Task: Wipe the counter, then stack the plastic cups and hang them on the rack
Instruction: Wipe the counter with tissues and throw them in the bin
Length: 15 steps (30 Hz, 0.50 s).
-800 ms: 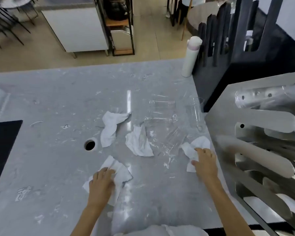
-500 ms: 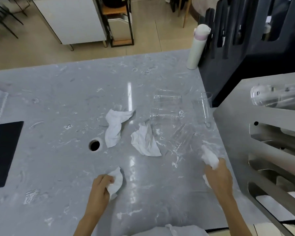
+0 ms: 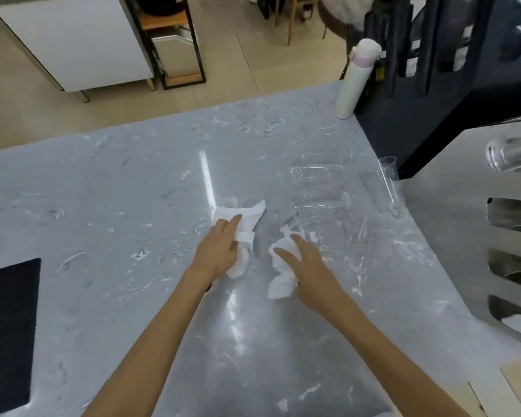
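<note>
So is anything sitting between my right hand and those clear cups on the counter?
Only the crumpled tissue under your right hand; the clear cups lie just beyond it, with bare counter between.

Grey marbled table [image 3: 109, 206] fills the head view, streaked with white smears. Left hand [image 3: 217, 251] lies palm-down on a crumpled white tissue [image 3: 245, 219], fingers extended flat. Right hand [image 3: 309, 266] presses a second crumpled tissue [image 3: 282, 275], just beside the first; the two hands are near each other at table centre. Clear plastic cups [image 3: 319, 188] lie on their sides beyond the right hand; one more cup [image 3: 384, 188] lies near the right table edge. Metal rack [image 3: 463, 224] stands at right, a clear cup [image 3: 512, 155] on an upper peg. White bottle [image 3: 357, 78] stands upright at the far right corner. Black mat [image 3: 9, 332] at the left edge.
</note>
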{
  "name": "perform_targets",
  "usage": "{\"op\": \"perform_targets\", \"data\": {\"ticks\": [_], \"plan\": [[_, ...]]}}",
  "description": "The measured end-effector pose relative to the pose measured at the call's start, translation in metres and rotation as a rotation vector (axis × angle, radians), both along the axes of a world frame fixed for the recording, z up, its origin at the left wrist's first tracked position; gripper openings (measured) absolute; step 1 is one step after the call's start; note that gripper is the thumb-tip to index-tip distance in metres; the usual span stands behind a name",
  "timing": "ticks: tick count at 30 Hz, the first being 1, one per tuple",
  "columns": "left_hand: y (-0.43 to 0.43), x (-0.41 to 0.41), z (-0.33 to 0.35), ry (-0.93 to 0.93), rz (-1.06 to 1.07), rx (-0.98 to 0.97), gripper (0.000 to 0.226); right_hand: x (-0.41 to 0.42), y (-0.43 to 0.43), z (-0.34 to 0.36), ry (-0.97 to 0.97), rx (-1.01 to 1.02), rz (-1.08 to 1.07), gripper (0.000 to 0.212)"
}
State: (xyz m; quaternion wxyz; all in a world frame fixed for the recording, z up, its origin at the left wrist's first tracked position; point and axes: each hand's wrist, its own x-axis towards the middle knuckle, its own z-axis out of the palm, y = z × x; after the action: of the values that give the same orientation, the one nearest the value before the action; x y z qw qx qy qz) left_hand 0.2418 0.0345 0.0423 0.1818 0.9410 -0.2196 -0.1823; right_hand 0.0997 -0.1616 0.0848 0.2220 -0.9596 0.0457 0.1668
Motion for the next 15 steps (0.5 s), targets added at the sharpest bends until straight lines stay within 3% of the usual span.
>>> {"op": "perform_targets", "data": {"ticks": [3,5,12,15], "plan": [[-0.021,0.017,-0.021,-0.040,-0.140,0.227,0.064,0.014,0.011,-0.036,0.136,-0.076,0.020,0.090],[-0.021,0.010,-0.036,-0.095,-0.138,0.266,0.060,0.011,0.016,-0.055,0.203,-0.109,-0.029,0.086],[0.014,-0.085,-0.042,-0.172,0.062,-0.115,0.043,-0.045,0.029,-0.076,0.004,-0.143,-0.186,0.065],[0.023,-0.142,-0.034,-0.230,0.105,-0.133,0.028,-0.089,0.025,-0.076,-0.010,-0.045,-0.188,0.057]]}}
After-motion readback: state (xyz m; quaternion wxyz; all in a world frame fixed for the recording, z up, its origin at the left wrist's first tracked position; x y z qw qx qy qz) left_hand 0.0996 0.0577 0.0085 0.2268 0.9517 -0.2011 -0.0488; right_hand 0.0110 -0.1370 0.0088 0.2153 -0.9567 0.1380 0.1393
